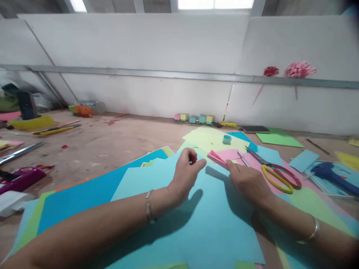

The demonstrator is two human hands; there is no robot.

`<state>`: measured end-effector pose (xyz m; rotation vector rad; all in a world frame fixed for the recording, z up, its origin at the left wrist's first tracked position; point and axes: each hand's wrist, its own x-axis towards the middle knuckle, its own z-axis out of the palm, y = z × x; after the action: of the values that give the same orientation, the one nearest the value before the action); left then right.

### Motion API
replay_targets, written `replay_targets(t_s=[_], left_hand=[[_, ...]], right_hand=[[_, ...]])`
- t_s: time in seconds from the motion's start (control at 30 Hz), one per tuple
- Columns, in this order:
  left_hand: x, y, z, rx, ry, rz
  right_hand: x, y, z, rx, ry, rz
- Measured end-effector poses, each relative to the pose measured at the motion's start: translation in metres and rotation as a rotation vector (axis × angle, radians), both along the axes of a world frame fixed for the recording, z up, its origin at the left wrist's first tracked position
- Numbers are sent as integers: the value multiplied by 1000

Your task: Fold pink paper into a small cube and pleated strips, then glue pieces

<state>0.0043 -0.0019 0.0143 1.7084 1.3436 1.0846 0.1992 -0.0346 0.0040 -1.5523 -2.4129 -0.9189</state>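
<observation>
My right hand pinches a folded pink paper piece between thumb and fingers, above a light blue sheet. Just left of it, my left hand hovers over the same sheet with its fingers curled and the thumb pointing toward the pink piece, not touching it. Nothing shows between the left thumb and the curled fingers. Scissors with red and yellow handles lie beside my right hand on pink paper. A thin pointed metal tool rests near my right fingers.
Small coloured paper boxes line the wall's foot. A blue paper ring sits on pale yellow paper. At right is a dark blue tool; at left, a purple tool and pencils. Paper flowers hang on the wall rail.
</observation>
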Motion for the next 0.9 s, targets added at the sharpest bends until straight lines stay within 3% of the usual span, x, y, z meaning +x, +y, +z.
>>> replay_targets(t_s=[0.07, 0.13, 0.2, 0.27, 0.33, 0.4, 0.53, 0.6, 0.77, 0.9], left_hand=[[5, -9, 0, -299, -186, -77], [10, -19, -2, -456, -347, -275], [15, -28, -4, -459, -474, -414], [16, -32, -6, -424, -549, -413], [15, -32, -8, -407, -578, -372], [11, -27, -10, -317, -536, -388], [2, -8, -13, 193, -209, -443], [-1, 0, -16, 360, -68, -443], [-3, 3, -24, 430, 55, -471], [-5, -1, -22, 421, 112, -533]], right_hand=[[-2, -5, 5, 121, 36, 17], [-9, -12, 5, 240, 29, 89], [-20, -20, 2, 328, -7, 243], [-32, -26, -2, 365, -3, 414], [-39, -29, -5, 322, 60, 501], [-40, -29, -5, 241, 150, 520], [-29, -23, 3, 231, 419, 556], [-22, -20, 8, 265, 538, 544], [-17, -18, 11, 310, 546, 566], [-17, -18, 11, 272, 474, 621]])
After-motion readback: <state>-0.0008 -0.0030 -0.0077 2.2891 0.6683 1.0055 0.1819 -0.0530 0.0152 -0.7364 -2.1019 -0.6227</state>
